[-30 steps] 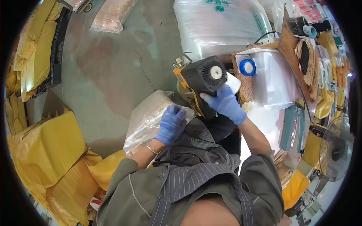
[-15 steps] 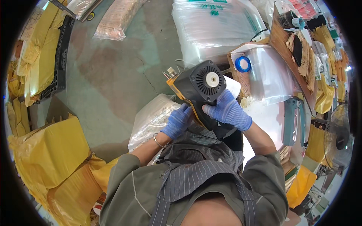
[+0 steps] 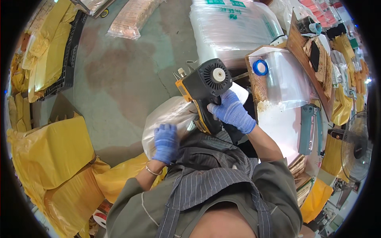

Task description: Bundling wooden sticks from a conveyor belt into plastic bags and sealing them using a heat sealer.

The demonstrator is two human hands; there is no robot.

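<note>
The right hand [image 3: 232, 112] has a tight grip on the black and yellow tool [image 3: 206, 93]. The left hand [image 3: 166, 142] lies flat and open on the clear bag [image 3: 168, 119] in the lap.

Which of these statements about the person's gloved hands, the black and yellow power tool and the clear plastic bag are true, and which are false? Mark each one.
1. The right hand grips the black and yellow power tool. True.
2. The left hand holds the roll of blue tape. False: it rests on the clear plastic bag; the tape lies on the bench.
3. Both hands wear blue gloves. True.
4. The yellow bags are stacked on the bench at the person's right. False: they lie on the floor at the left.
5. The fan stands at the person's left. False: at the right.
</note>
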